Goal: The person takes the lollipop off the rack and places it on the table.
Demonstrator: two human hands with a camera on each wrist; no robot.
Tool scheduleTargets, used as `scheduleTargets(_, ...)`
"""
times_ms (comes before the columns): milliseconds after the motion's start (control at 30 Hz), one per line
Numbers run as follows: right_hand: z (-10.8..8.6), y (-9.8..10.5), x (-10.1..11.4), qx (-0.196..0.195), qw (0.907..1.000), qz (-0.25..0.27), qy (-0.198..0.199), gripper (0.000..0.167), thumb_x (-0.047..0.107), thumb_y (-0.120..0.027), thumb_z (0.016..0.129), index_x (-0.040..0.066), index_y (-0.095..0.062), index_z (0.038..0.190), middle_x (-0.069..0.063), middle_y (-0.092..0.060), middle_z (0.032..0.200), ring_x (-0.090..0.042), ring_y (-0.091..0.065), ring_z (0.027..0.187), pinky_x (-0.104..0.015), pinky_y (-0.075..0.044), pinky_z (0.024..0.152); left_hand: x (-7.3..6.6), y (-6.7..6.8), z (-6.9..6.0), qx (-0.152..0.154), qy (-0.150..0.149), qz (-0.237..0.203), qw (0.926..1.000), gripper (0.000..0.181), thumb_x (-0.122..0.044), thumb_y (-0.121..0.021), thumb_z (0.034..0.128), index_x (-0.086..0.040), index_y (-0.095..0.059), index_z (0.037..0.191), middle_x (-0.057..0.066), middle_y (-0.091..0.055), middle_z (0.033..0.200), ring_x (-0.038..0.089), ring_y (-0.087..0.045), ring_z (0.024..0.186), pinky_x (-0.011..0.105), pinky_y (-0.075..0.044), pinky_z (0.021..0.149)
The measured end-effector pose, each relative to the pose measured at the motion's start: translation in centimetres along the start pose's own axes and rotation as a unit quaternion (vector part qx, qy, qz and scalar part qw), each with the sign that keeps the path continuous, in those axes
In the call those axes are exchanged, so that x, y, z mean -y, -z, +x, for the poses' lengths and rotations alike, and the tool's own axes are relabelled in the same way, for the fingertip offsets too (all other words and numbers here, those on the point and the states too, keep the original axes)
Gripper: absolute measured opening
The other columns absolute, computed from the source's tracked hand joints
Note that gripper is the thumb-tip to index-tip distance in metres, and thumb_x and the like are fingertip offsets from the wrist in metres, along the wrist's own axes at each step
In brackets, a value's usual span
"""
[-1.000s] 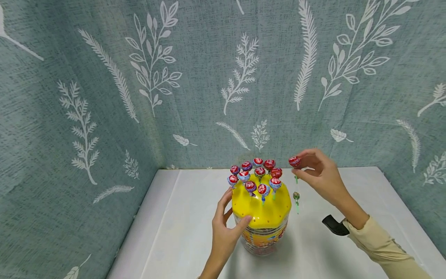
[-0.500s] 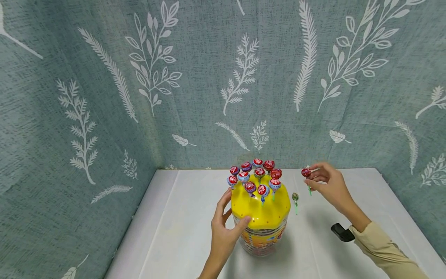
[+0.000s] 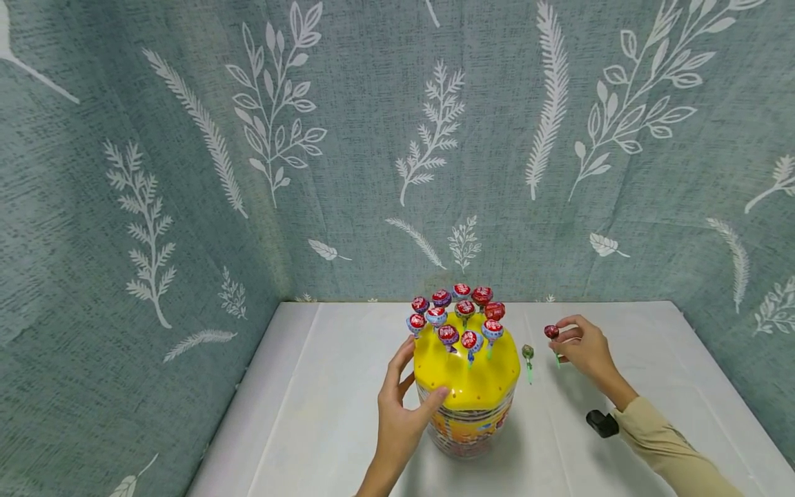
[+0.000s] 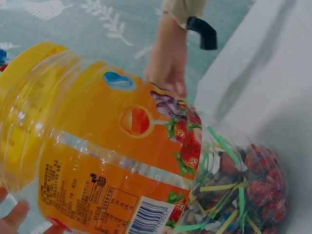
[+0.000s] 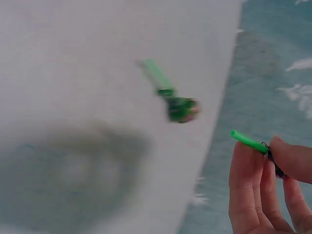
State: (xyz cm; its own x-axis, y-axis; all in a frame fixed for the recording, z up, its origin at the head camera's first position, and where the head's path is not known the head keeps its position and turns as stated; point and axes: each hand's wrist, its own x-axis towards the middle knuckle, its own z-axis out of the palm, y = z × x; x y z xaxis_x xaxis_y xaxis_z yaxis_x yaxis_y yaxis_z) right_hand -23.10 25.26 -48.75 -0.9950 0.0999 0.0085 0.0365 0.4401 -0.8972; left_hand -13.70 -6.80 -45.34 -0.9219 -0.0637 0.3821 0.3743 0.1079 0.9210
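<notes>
A clear jar with an orange label (image 4: 122,141) and a yellow lid (image 3: 462,383) stands upright on the table. Several wrapped lollipops (image 3: 448,335) stick up from holes in the lid. My left hand (image 3: 399,411) holds the jar at its left, thumb on the lid's front edge. Between thumb and fingers, my right hand (image 3: 586,351) pinches a red-wrapped lollipop (image 3: 551,332) by the neck, and its green stick (image 5: 247,141) shows in the right wrist view. A green-wrapped lollipop (image 3: 528,352) lies between the jar and that hand.
More lollipops (image 4: 263,190) fill the jar's lower part. A white cloth (image 3: 329,386) covers the table, and a patterned grey-green curtain (image 3: 373,172) rises behind and at the sides. A black device (image 3: 601,423) sits at my right wrist.
My right hand has carried the red lollipop away from the jar, to the right and down toward the table. The left hand stays on the jar.
</notes>
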Motion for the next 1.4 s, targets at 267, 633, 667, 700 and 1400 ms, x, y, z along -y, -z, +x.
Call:
scheduleTargets(267, 1.0, -1.3, -4.2, -0.017, 0.9984, -0.045, -0.029, 0.037, 0.0, -0.071, 0.078, -0.007, -0.051, 0.108, -0.014, -0.064, 0.076, -0.021, -0.062, 0.053, -0.034, -0.054, 0.05, -0.4, -0.1, -0.1, 0.002, -0.003, -0.01, 0.9999, 0.065, -0.019, -0.075, 0.0809, -0.022, -0.045, 0.138, -0.005, -0.041, 0.144, 0.016, -0.041, 0.129, 0.041, -0.042, 0.099)
scheduleTargets(633, 1.0, -2.2, -6.5, -0.033, 0.9882, -0.149, -0.016, 0.033, 0.005, -0.071, 0.075, -0.006, -0.05, 0.099, -0.015, -0.063, 0.073, -0.025, -0.057, 0.06, -0.036, -0.046, 0.053, -0.2, -0.2, -0.1, 0.005, 0.0, -0.003, 1.0, 0.065, -0.021, -0.075, 0.0812, -0.023, -0.044, 0.138, -0.005, -0.04, 0.145, 0.015, -0.041, 0.129, 0.041, -0.042, 0.099)
scheduleTargets(667, 1.0, -2.2, -6.2, -0.031, 0.9871, -0.156, -0.015, 0.034, 0.005, -0.071, 0.076, -0.006, -0.049, 0.1, -0.018, -0.063, 0.076, -0.029, -0.059, 0.064, -0.038, -0.046, 0.054, -0.2, -0.2, -0.1, 0.006, 0.0, -0.002, 1.0, 0.065, -0.021, -0.075, 0.0811, -0.023, -0.044, 0.138, -0.005, -0.04, 0.145, 0.015, -0.04, 0.129, 0.041, -0.042, 0.099)
scheduleTargets(700, 0.9, -2.1, -5.9, -0.031, 0.9857, -0.165, -0.013, 0.036, 0.006, -0.071, 0.076, -0.006, -0.048, 0.1, -0.021, -0.063, 0.078, -0.031, -0.058, 0.068, -0.039, -0.046, 0.056, -0.3, -0.1, -0.1, 0.006, 0.001, -0.002, 1.0, 0.065, -0.021, -0.075, 0.0811, -0.023, -0.044, 0.138, -0.005, -0.04, 0.145, 0.015, -0.04, 0.129, 0.042, -0.042, 0.099)
scheduleTargets(1400, -2.6, 1.6, 10.9, 0.028, 0.9634, 0.06, 0.26, 0.033, -0.001, -0.068, 0.084, 0.001, -0.054, 0.114, -0.004, -0.062, 0.101, -0.01, -0.061, 0.088, -0.021, -0.053, 0.071, -0.1, 0.0, 0.1, 0.003, -0.011, 0.005, 0.9999, 0.066, -0.019, -0.075, 0.0809, -0.024, -0.044, 0.139, -0.006, -0.04, 0.144, 0.017, -0.042, 0.127, 0.038, -0.044, 0.098)
